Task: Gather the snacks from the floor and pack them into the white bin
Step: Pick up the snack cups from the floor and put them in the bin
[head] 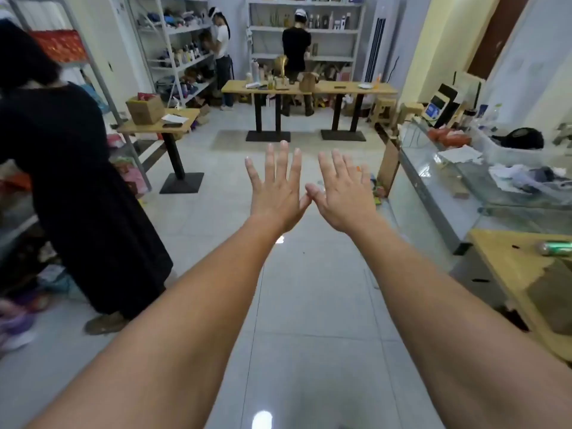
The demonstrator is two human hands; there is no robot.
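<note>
Tiled floor (309, 289) stretches ahead; left hand (275, 193) and right hand (343, 196) are spread flat, holding nothing. Colourful snacks (378, 191) lie right of centre beside leaning cardboard (389, 164): best walk close and crouch before grabbing.

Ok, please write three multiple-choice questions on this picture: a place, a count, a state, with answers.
1. Where does the green can lie?
A. on the floor
B. on the wooden table at the right
C. on a far shelf

2. How many people stand at the far shelves?
A. one
B. two
C. four

3. How are the left hand and right hand?
A. both open, fingers straight, holding nothing
B. both gripping a box
C. both made into fists

Answers: 1 B, it lies on its side there. 2 B, a person in a white top, a person in black. 3 A, both spread, empty.
</note>
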